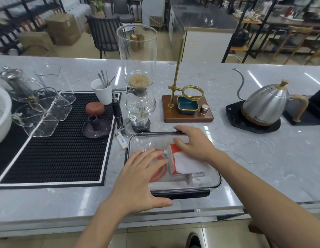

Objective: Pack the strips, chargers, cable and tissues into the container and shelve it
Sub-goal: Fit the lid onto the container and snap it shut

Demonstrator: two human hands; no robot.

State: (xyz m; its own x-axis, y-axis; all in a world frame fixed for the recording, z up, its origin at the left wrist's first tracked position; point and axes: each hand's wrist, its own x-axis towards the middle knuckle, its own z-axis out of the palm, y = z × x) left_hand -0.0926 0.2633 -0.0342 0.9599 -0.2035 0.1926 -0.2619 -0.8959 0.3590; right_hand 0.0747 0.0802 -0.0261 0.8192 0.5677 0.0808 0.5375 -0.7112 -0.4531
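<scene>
Both hands are down on the clear lidded container (173,163), which sits at the near edge of the marble counter (245,140), long axis running left to right across the person. The left hand (139,178) lies flat on the lid over the container's left end, fingers straight and spread, thumb stretched along the near black latch (182,193) — pressing, gripping nothing. The right hand (193,144) rests on the far right part of the lid, fingers loosely extended toward the far latch, also holding nothing.

Inside, through the lid: a coiled red cable (159,169) under the left hand, an orange-and-white tissue pack (184,163) at centre, a white charger (193,178) toward the near-right corner. Strips I cannot make out.

Packing looks done; sealing seems the step in hand, and lifting by the two short ends would suit both hands.

Just left of the container lies a lighter (121,142); behind it a siphon coffee maker (137,97); far right, a gooseneck kettle (265,104). No shelf shows nearby.
</scene>
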